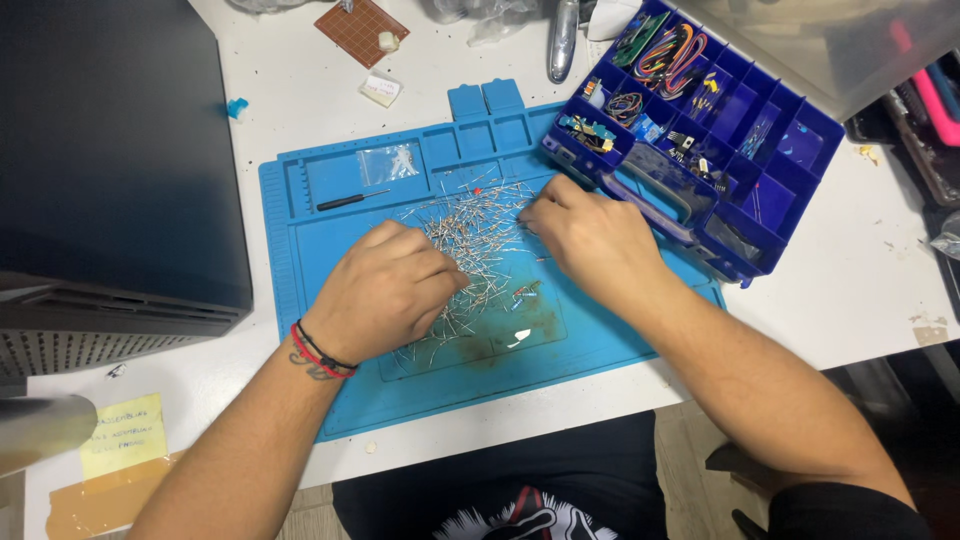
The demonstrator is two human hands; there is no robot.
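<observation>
A dark grey case (110, 150) fills the upper left of the frame; a white table (850, 290) carries everything else. At centre lies a blue work mat (300, 250) with moulded trays along its upper edge. At upper right, touching the mat's corner, a dark blue compartment box (790, 190) is seen open, holding wire loops and small parts.

On the mat's middle a loose pile of wire-leaded components (470, 225) is spread — thin leads crossing in every direction. The left hand (385, 290) rests on the pile's lower left edge, fingers curled inward; whether a component is pinched under them cannot be told. The right hand (590, 235) sits at the pile's right edge, fingertips drawn together on the leads; an actual grip cannot be confirmed.

Smaller items: a brown perforated board (360, 28) at top centre, a yellow note (122, 435) at lower left, a thin dark screwdriver (352, 200) in an upper tray.

Judgement: sorting is best done by teasing single pieces off the pile's rim — pulling from the tangled centre would likely bend leads and scatter neighbours.
</observation>
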